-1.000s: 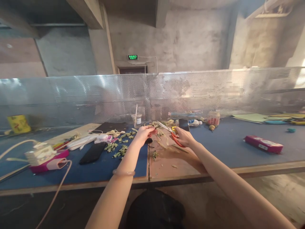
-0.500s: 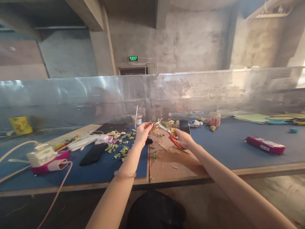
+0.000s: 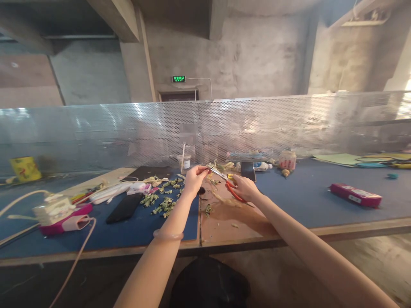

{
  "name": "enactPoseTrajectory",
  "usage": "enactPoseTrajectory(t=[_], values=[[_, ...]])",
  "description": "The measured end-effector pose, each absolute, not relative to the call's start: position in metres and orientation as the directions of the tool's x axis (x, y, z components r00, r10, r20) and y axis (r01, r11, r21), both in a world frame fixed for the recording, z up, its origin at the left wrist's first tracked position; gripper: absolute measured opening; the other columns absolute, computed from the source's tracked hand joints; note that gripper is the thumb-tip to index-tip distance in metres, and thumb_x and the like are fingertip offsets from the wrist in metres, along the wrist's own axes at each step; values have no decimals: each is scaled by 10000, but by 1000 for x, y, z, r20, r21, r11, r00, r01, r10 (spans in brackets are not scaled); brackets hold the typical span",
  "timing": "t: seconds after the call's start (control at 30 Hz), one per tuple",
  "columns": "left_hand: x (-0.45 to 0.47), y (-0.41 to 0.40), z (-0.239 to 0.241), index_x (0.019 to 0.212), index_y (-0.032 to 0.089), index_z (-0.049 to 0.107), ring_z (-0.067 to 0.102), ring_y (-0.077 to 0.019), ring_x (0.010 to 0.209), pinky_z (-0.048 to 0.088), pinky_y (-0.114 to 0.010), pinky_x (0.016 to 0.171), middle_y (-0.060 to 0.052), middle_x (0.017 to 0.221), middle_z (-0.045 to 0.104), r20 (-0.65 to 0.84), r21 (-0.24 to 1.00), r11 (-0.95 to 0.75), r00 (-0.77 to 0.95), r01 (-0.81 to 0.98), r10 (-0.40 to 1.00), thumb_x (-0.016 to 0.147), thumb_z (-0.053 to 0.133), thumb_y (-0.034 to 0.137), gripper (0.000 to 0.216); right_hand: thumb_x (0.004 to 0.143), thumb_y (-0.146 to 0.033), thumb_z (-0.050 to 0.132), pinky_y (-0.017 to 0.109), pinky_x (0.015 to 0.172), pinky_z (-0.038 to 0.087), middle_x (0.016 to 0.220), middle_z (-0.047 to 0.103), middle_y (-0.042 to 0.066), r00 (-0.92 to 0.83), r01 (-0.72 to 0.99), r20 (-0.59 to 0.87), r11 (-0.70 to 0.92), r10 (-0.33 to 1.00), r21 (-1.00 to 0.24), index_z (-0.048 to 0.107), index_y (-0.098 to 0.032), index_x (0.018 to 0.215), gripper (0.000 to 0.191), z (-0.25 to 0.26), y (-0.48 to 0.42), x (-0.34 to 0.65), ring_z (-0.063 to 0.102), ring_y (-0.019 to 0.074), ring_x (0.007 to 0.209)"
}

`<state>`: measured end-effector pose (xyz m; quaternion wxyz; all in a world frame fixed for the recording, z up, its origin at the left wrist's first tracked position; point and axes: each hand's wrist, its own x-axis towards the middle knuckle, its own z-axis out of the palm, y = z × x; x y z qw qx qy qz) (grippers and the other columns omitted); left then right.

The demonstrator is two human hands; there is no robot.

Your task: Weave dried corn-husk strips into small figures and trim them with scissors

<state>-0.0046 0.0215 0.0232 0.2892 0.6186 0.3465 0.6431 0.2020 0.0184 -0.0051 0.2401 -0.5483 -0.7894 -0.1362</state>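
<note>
My right hand (image 3: 244, 187) grips orange-handled scissors (image 3: 231, 191) whose blades point left toward my left hand (image 3: 194, 180). The left hand's fingers are pinched on a small piece of plant material right at the blade tips. Both hands hover over the brown board section (image 3: 224, 218) of the table. A scatter of green plant trimmings (image 3: 163, 200) lies on the blue mat just left of my left hand. A thin bangle sits on my left wrist.
A black phone (image 3: 124, 207) lies left of the trimmings. A pink and white box (image 3: 61, 214) with a cable sits at far left. A plastic cup with straw (image 3: 184, 161), a second phone (image 3: 248, 170), a bottle (image 3: 262, 165) and a pink case (image 3: 355, 195) are also on the table. A perforated metal screen (image 3: 289, 124) runs behind.
Both hands have drifted slightly left and up, and the scissor tips now meet the piece pinched in my left hand.
</note>
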Motion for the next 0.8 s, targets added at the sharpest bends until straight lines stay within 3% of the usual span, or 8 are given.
enactPoseTrajectory(t=[0.8], values=[[-8, 34, 17, 784, 140, 627, 631, -185, 753, 477, -318, 739, -73, 792, 677, 709, 690, -673, -62, 268, 702, 674, 607, 272, 173, 825, -550, 308, 219, 472, 213, 677, 598, 50, -312, 904, 495, 414, 811, -109, 541, -181, 802, 438, -6, 20, 199, 490, 133, 538]])
